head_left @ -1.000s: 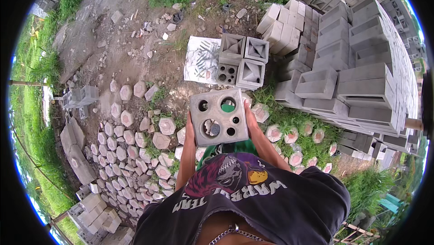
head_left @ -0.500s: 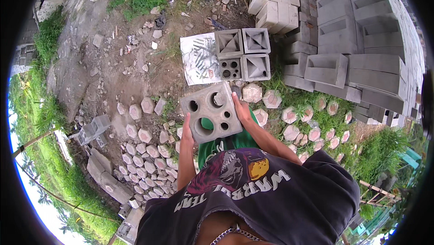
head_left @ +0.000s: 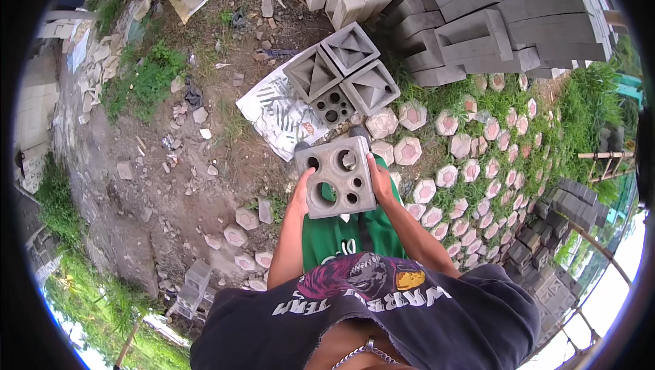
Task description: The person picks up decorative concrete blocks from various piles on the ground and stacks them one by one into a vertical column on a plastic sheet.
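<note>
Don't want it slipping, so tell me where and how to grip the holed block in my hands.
Best grip the concrete block by its opposite side walls, coming in from left and right at once, as the left hand and right hand do. Its boxy shape seems to give the hands two opposed flat surfaces, while the face toward the camera is broken by round holes.

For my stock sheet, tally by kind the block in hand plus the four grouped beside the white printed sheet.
Round-hole blocks: 2 (the held block, between left hand and right hand; the grouped round-hole block)
Angled-panel blocks: 3 (top block, left block, right block)
Total: 5
</note>
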A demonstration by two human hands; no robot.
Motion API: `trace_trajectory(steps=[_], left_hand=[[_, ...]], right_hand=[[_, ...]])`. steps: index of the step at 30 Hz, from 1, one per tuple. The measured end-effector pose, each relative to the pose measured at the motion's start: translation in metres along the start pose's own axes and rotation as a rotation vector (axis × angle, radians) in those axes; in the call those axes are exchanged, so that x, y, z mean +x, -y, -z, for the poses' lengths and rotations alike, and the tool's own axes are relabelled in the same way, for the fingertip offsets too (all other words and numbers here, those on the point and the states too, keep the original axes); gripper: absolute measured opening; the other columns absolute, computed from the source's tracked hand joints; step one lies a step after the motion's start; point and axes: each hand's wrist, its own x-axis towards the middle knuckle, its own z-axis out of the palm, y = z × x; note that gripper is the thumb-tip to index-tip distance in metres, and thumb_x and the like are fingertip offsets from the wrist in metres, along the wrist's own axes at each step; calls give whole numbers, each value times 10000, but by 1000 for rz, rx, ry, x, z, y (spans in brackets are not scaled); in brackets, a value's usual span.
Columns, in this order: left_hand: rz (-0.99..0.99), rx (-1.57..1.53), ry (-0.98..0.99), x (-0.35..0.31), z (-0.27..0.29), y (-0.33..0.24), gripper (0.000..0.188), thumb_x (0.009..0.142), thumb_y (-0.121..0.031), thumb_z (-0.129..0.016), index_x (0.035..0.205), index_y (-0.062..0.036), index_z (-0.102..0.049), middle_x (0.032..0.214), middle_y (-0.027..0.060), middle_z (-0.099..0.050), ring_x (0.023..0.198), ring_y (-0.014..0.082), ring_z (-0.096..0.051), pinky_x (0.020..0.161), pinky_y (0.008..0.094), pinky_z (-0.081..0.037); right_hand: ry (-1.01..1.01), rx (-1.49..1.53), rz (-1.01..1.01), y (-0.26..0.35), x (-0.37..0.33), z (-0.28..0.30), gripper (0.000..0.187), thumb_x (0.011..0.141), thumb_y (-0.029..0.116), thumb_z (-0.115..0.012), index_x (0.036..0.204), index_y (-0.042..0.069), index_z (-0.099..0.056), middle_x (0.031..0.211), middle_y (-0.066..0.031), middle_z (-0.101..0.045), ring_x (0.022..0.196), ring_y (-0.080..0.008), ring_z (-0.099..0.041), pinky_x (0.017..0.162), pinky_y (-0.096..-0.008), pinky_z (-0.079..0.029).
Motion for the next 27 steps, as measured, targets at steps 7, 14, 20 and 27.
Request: trace_trajectory(steps=[7,14,20,27], left_hand=[[60,77,3,136,73,-5,621,753,-465,-618,1223,-68,-534,1127,127,-605,1025,279,-582,896,490,-473],[27,61,-194,265,150,9,707,735,-479,-656,1273,-43,-509,1163,111,-591,1059,255,-557,929,438,-435],[14,-13,-259,364,192,38,818,715,-516,-674,1325,-16,-454,1258,124,-528,1121,250,-512,955,434,-409],[5,-17,-359,458,177,44,579,786,-422,-610,1235,-66,-522,1151,88,-589,1047,244,-568,908,449,-466]], right_hand=[[-103,107,-84,-90,111,-76,884,859,720,-401,1155,-88,-602,1130,-237,-625,1068,-308,-584,946,-359,-415],[100,148,-335,-165,263,-153,950,806,781,-412,1253,-45,-560,1247,-216,-559,1176,-297,-504,1015,-351,-354],[285,142,-383,-266,376,-189,1010,801,800,-365,1349,-44,-453,1368,-231,-462,1287,-317,-411,1075,-355,-283],[325,132,-281,-274,455,-165,951,813,753,-436,1319,-50,-490,1297,-210,-526,1186,-282,-504,1020,-358,-358]])
